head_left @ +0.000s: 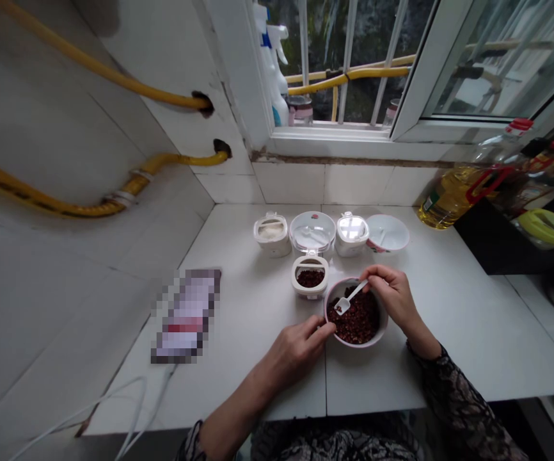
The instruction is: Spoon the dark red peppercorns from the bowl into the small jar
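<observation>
A white bowl with a pink rim point(380, 336) holds dark red, flaky bits that look like dried peppercorns or spice point(358, 323). My left hand point(300, 346) grips the bowl's left rim between thumb and fingers. Pinched in my right hand point(395, 294) is a small white plastic spoon point(348, 299), its scoop over the bowl with a few red bits in it. Just behind the bowl stands a seasoning jar point(309, 291), its clear lid raised, with similar dark red contents.
Behind are a jar of pale powder point(271, 235), a clear-covered bowl point(313, 232), another lidded jar point(352, 234) and a white bowl point(388, 232). An oil bottle point(444, 202) stands at back right. A blurred phone-like object point(188, 314) with a white cable point(145, 390) lies left.
</observation>
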A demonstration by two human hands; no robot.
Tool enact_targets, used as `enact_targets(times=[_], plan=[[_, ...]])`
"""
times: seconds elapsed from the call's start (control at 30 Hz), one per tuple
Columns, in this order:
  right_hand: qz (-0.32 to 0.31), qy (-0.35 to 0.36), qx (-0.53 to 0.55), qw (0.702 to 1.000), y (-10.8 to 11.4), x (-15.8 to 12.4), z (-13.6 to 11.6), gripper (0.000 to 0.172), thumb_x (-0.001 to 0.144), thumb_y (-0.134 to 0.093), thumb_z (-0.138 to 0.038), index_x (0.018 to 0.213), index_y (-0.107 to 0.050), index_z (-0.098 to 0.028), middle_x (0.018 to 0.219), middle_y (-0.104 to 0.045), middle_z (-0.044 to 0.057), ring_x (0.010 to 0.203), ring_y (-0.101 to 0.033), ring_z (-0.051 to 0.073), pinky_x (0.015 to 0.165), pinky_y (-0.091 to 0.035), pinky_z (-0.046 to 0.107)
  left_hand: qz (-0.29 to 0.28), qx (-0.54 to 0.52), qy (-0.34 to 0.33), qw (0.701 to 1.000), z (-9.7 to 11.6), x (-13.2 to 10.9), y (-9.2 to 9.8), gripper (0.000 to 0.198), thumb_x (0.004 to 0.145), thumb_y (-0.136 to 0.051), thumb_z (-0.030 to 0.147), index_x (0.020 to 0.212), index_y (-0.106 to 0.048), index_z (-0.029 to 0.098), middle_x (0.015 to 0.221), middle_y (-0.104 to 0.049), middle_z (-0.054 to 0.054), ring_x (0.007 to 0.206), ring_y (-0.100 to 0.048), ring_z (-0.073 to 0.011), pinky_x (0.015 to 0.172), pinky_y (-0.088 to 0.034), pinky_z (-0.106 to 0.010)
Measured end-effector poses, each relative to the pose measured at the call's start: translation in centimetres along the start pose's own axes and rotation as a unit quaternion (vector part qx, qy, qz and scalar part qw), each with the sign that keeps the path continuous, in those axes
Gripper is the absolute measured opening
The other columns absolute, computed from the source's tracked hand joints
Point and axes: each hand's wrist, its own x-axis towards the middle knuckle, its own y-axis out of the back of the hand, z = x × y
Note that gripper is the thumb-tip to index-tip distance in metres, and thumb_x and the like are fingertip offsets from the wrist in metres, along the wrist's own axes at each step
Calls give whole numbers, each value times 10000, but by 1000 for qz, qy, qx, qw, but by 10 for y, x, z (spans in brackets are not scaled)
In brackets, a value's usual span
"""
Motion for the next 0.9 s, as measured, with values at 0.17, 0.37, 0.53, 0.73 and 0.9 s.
enact_targets(times=[0.17,0.37,0.53,0.73,0.9], plan=[[17,-51,82,995,1,2,-4,150,737,-542,-294,701,-651,-198,543,-629,-15,556,-595,156,601,-464,273,4,0,3,1000,-1,-1,-2,268,934,-375,79,1139,-527,160,916,-621,-63,718,-632,-122,585,-540,-192],[79,94,19,992,-13,1,-18,158,887,-505,-267,907,-653,-215,800,-703,33,729,-663,181,704,-505,325,16,4,-7,1000,0,2,-2,261,940,-369,83,1143,-515,157,915,-631,-71,712,-644,-133,572,-546,-203],[10,369,-172,913,-21,-1,-21,294,859,-440,-61,1014,-630,-223,907,-731,34,828,-646,191,933,-414,432,6,13,1,1000,2,3,-1,282,929,-371,79,1158,-511,165,908,-631,-64,706,-646,-125,599,-547,-196],[84,363,-149,916,0,-2,-17,250,819,-495,-66,947,-627,-235,781,-699,5,717,-627,184,895,-433,428,5,23,0,1000,2,5,-1,270,929,-387,86,1152,-512,172,900,-629,-50,691,-635,-122,567,-540,-194],[54,344,-203,915,11,4,-4,173,827,-490,-96,824,-598,-231,645,-644,-23,612,-578,164,873,-427,408,0,20,4,1000,1,4,-3,273,929,-396,86,1162,-507,172,916,-622,-48,712,-633,-126,572,-542,-200]])
